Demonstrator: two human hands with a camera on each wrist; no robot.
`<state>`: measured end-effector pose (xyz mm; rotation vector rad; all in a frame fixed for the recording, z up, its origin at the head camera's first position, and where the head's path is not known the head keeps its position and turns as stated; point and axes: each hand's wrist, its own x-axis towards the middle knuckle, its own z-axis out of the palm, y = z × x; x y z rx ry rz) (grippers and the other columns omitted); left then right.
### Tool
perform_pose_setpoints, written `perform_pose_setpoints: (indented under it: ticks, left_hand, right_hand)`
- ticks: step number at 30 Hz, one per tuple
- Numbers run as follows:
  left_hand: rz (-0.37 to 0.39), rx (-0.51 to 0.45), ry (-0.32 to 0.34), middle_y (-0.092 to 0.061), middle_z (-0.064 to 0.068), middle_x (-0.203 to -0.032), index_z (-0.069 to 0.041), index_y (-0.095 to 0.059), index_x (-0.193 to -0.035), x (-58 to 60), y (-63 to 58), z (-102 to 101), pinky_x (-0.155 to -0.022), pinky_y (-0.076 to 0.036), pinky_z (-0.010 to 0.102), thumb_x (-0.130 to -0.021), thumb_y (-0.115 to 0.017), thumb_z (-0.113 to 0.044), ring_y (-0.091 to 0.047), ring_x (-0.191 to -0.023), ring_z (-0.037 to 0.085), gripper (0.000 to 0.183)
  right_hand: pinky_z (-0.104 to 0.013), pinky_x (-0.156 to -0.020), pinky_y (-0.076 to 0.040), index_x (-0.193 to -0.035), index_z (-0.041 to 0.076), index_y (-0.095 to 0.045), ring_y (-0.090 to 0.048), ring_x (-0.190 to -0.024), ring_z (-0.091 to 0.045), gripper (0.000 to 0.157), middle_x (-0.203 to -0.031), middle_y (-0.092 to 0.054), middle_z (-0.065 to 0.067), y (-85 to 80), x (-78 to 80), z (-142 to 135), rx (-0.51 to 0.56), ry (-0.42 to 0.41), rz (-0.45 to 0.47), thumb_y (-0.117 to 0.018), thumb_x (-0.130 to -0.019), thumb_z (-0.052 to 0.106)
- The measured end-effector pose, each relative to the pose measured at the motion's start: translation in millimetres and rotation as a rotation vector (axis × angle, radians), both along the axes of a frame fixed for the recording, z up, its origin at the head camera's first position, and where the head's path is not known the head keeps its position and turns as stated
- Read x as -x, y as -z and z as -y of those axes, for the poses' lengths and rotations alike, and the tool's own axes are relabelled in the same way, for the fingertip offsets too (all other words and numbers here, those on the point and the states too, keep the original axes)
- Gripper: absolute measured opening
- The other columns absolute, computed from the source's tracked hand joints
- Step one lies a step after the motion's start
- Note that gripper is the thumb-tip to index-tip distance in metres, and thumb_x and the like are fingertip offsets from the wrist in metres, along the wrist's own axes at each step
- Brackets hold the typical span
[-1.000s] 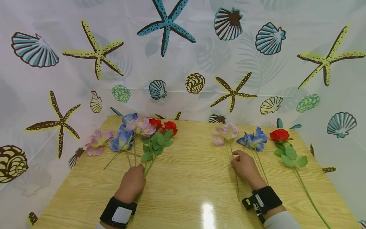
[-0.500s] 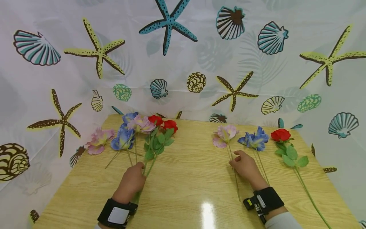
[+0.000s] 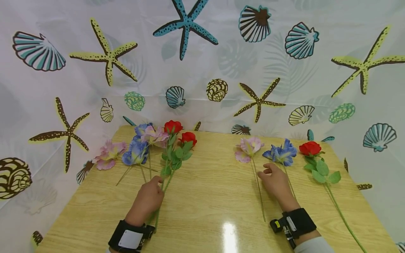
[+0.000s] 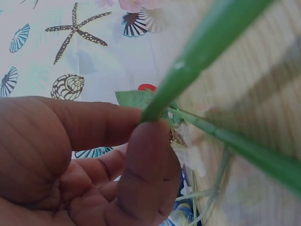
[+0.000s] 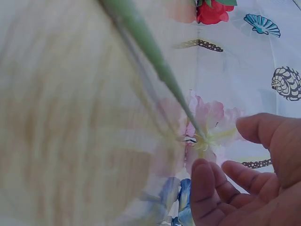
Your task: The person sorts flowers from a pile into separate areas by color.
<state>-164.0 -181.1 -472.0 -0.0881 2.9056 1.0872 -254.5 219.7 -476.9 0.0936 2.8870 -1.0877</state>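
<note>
My left hand (image 3: 147, 198) pinches the green stem (image 4: 188, 66) of a red rose (image 3: 173, 127) between thumb and index finger. Beside it lies a second red rose (image 3: 188, 138), whose stem (image 4: 254, 153) runs along the table in the left wrist view. On the right, a pink flower (image 3: 249, 146) lies on the table with its thin stem (image 3: 258, 189) toward me. My right hand (image 3: 278, 181) is just right of that stem, thumb and fingers apart and nothing between them, as the right wrist view shows. The right forearm partly covers a blue flower's (image 3: 281, 153) stem.
Left of the roses lie pink flowers (image 3: 110, 154) and blue flowers (image 3: 136, 151), stems crossing. A single red rose (image 3: 310, 148) with a long leafy stem lies at the far right. A white cloth (image 3: 202, 52) printed with starfish and shells hangs behind the wooden table (image 3: 209, 189).
The pinched rose has shifted farther back and its stem stands more apart from the other rose's. The pink flower at right has turned slightly; my right fingers have drawn off its stem.
</note>
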Motion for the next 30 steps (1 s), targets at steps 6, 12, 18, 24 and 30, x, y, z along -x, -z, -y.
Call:
perform_pose_setpoints:
  ticks: [6,12,18,24,30]
  left_hand:
    - [0.007,-0.054,-0.025,-0.059,0.008,-0.086,0.0,-0.051,-0.126,3.3,-3.0,-5.5,-0.051,-0.037,0.028,-0.09,-0.053,-0.005,-0.046,-0.055,0.015,0.037]
    - [-0.027,-0.082,-0.027,-0.062,0.01,-0.091,0.0,-0.053,-0.123,3.8,-4.5,-11.1,-0.055,-0.044,0.032,-0.09,-0.057,-0.007,-0.054,-0.063,0.015,0.034]
    - [-0.036,-0.132,0.014,-0.063,0.01,-0.091,0.0,-0.053,-0.121,2.2,-4.1,-23.8,-0.055,-0.044,0.031,-0.091,-0.057,-0.008,-0.055,-0.062,0.013,0.031]
    - [-0.084,-0.191,0.076,-0.06,0.008,-0.091,-0.001,-0.05,-0.122,-1.6,-3.2,-45.2,-0.055,-0.045,0.029,-0.093,-0.056,-0.009,-0.06,-0.074,0.016,0.03]
    - [-0.154,-0.24,0.172,-0.057,0.004,-0.09,-0.003,-0.052,-0.117,-8.1,-1.2,-77.1,-0.057,-0.047,0.026,-0.094,-0.056,-0.012,-0.057,-0.073,0.01,0.025]
  right_hand:
    - [-0.034,-0.068,-0.048,-0.132,0.004,-0.051,-0.058,-0.096,-0.029,0.053,-0.114,-0.059,-0.016,-6.5,-2.9,2.9,0.05,0.045,-0.066,-0.054,-0.093,0.039]
    - [-0.031,-0.066,-0.049,-0.128,0.009,-0.055,-0.059,-0.094,-0.027,0.046,-0.109,-0.061,-0.012,-12.4,-10.9,13.8,0.112,0.043,-0.138,-0.055,-0.093,0.038]
    - [-0.031,-0.065,-0.049,-0.125,0.011,-0.056,-0.058,-0.093,-0.024,0.043,-0.109,-0.06,-0.009,-16.4,-22.0,29.0,0.184,-0.014,-0.118,-0.056,-0.093,0.038]
    - [-0.031,-0.063,-0.05,-0.124,0.014,-0.057,-0.058,-0.089,-0.02,0.039,-0.108,-0.06,-0.007,-20.7,-32.9,48.5,0.215,-0.086,-0.124,-0.058,-0.092,0.037]
    - [-0.032,-0.067,-0.051,-0.125,0.019,-0.057,-0.057,-0.091,-0.017,0.038,-0.112,-0.06,-0.005,-31.4,-46.1,69.8,0.29,-0.181,-0.123,-0.058,-0.092,0.038]
